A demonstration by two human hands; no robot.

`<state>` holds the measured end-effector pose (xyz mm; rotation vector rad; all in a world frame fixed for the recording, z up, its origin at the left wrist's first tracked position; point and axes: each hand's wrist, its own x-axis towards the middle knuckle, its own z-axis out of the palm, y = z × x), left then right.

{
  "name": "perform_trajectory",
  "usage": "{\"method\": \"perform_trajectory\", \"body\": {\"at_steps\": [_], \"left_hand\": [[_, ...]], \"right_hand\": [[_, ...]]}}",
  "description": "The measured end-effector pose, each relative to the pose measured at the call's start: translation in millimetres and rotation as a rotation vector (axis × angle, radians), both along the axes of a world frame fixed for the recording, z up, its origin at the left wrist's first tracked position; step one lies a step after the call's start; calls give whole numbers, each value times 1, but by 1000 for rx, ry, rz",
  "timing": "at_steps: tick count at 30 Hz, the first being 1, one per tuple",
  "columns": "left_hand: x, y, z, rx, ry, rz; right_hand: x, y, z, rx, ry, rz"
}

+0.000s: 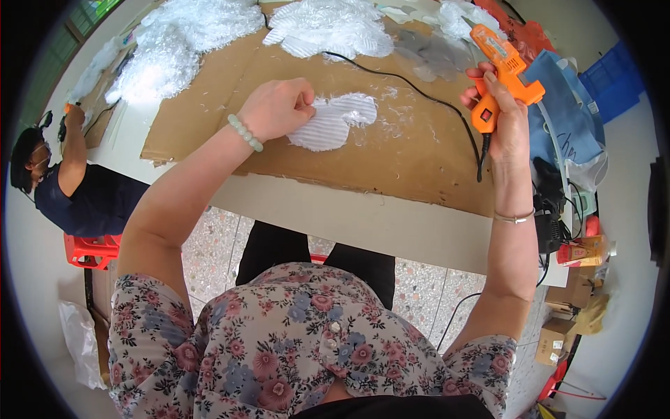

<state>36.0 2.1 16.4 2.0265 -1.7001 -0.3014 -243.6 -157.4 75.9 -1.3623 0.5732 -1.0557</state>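
My right hand point(510, 124) is wrapped round the handle of an orange hot glue gun point(515, 82), held up over the right side of the table with its nozzle pointing away from me. My left hand point(278, 108) is closed in a pinch at the left edge of a white, ribbed, petal-shaped piece of fabric point(328, 130). What its fingertips hold, if anything, is hidden. The fabric lies flat on a brown cardboard sheet point(412, 164), with loose white fibres scattered to its right.
Shiny white piles point(188, 38) lie along the far side, beside grey translucent pieces point(434, 54). A black cord point(412, 84) crosses the cardboard. A blue bag point(558, 105) and a bottle point(586, 251) stand at the right. At the left, another person point(87, 192) sits working.
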Motion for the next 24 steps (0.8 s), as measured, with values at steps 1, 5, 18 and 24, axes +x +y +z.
{"method": "perform_trajectory", "body": {"at_steps": [1,5,18,24], "left_hand": [[0,4,4,7,2,10],[12,7,9,-92,-81,32],[-1,-19,11,-72,-374,-462],[-1,-30,57,-40,-118,-338]], "right_hand": [[-2,4,-2,10,27,18],[-14,15,-21,35,145,40],[-33,17,-41,-2,154,-41],[-39,17,-35,14,156,-78]]}}
